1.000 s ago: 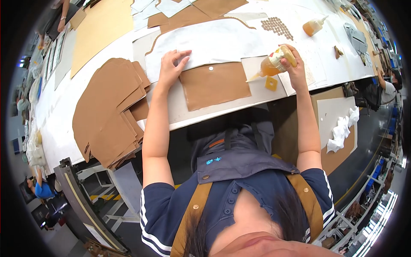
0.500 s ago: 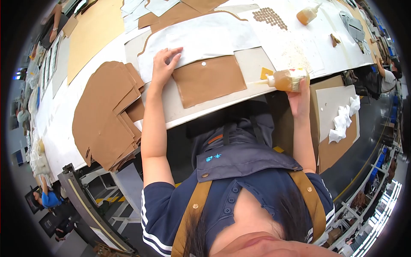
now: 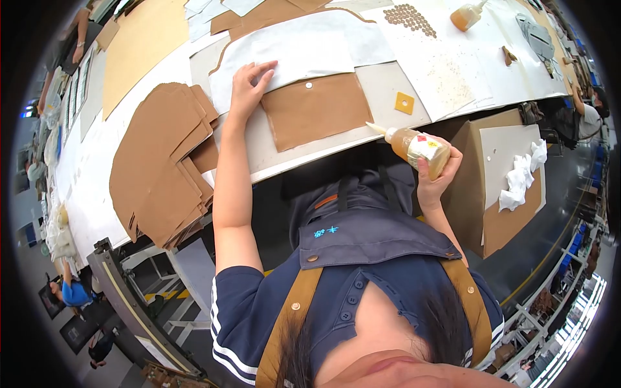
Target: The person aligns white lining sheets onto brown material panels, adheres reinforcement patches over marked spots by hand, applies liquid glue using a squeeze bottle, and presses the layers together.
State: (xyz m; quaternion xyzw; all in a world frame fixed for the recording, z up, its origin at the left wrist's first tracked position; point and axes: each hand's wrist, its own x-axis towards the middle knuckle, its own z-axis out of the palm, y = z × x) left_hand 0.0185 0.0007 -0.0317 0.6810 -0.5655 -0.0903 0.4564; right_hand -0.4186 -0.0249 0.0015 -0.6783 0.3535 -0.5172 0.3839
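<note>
My right hand (image 3: 438,174) is wrapped round a squeeze bottle (image 3: 407,143) of amber liquid. The bottle tilts, its pale nozzle pointing left toward the lower right corner of a brown rectangular panel (image 3: 323,119); whether the tip touches cannot be made out. Near the panel's top edge is a small white round piece (image 3: 308,85). My left hand (image 3: 249,90) lies with fingers spread on a white, brown-edged piece (image 3: 291,58) just above the panel. Under both pieces is a grey board (image 3: 381,90), and a yellow square with a hole (image 3: 404,102) rests on it.
Stacked brown cut pieces (image 3: 152,168) stand at the left. Brown discs (image 3: 411,19), a second amber bottle (image 3: 467,16) and grey parts (image 3: 535,37) lie toward the back. A carton (image 3: 469,187) with crumpled white material (image 3: 517,181) stands right of the table's front edge.
My right hand has brought the bottle left and toward me, so its nozzle is now by the panel's corner. The yellow square is fully uncovered. My left hand has stayed nearly still.
</note>
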